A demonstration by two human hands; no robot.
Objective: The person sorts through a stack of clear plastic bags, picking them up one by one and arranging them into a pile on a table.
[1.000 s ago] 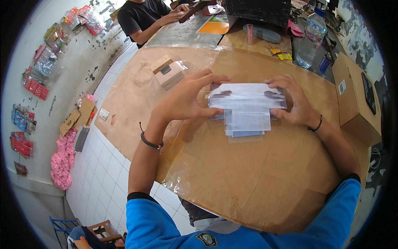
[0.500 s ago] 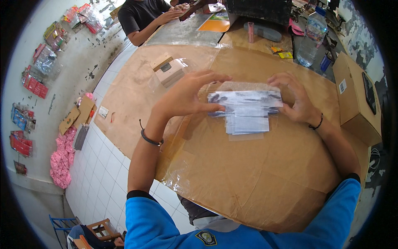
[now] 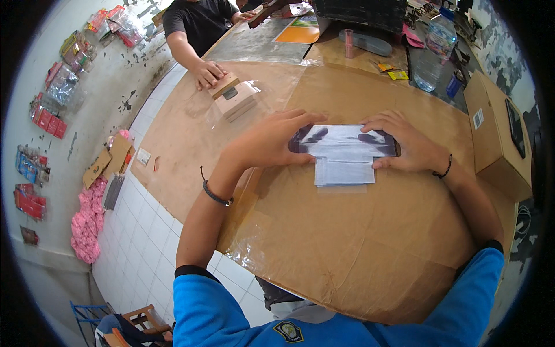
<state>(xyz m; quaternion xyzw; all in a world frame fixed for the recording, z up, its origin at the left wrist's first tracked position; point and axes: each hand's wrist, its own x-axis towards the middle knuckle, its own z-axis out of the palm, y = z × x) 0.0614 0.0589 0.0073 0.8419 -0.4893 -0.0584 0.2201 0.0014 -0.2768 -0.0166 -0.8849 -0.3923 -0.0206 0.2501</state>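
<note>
In front of me on the brown-covered table lies a wide, glossy, flat stack [image 3: 342, 134], dark at both ends and bright with reflections. My left hand [image 3: 267, 140] closes round its left end, thumb at the near edge and fingers at the far edge. The right end sits in the same kind of grip in my right hand [image 3: 411, 143]. Under the wide stack, a second pile of pale rectangular sheets or sleeves [image 3: 345, 172] sticks out toward me. Clear film shows at its near edge. What exactly these flat pieces are, I cannot tell.
Another person's hand [image 3: 209, 75] touches a small cardboard box [image 3: 236, 99] on clear plastic, far left. Along the right stand a water bottle [image 3: 435, 55] and a larger carton [image 3: 497, 139]. Yellow packets [image 3: 398, 75], a clear tube [image 3: 348, 43] and a grey case [image 3: 373, 43] lie at the back.
Both my hands have come inward and closed on the ends of the glossy stack, whose edges look more even. The other person's hand has reached down to the small box.
</note>
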